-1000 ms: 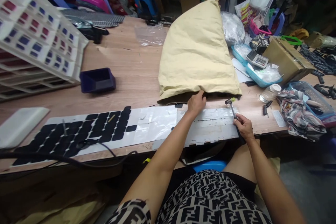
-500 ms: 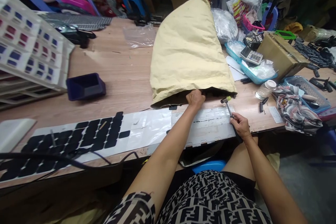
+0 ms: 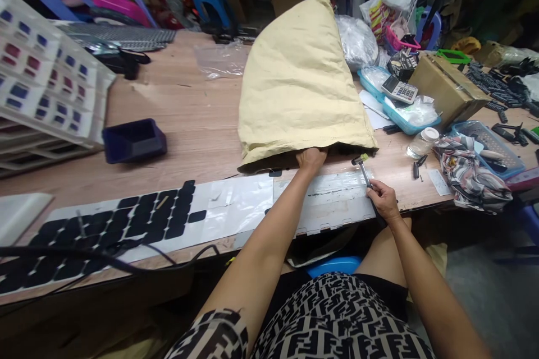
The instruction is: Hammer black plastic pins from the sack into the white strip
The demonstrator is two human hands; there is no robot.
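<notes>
A large pale yellow sack (image 3: pixel 301 84) lies on the table with its dark mouth facing me. My left hand (image 3: pixel 310 160) reaches into that mouth; the sack's edge hides its fingers, and I cannot see what they touch. In my right hand (image 3: pixel 382 199) is a small hammer (image 3: pixel 364 173), gripped by its dark handle, its black and yellow head pointing away from me near the sack's right corner. Below the sack, a clear-covered white strip (image 3: pixel 337 202) runs along the table edge. Left of it, rows of black rounded pads (image 3: pixel 143 210) lie on a white sheet (image 3: pixel 236 196).
A dark purple tray (image 3: pixel 135 143) and a white plastic crate (image 3: pixel 50 73) stand on the left. To the right are a clear jar (image 3: pixel 422 143), a crumpled patterned cloth (image 3: pixel 457 162), a blue basket (image 3: pixel 511 160), a calculator (image 3: pixel 400 90) and a cardboard box (image 3: pixel 446 87).
My left hand has gone slightly deeper into the sack's mouth, so its fingers are now covered. The right hand keeps the hammer in nearly the same place. The whole view has shifted slightly.
</notes>
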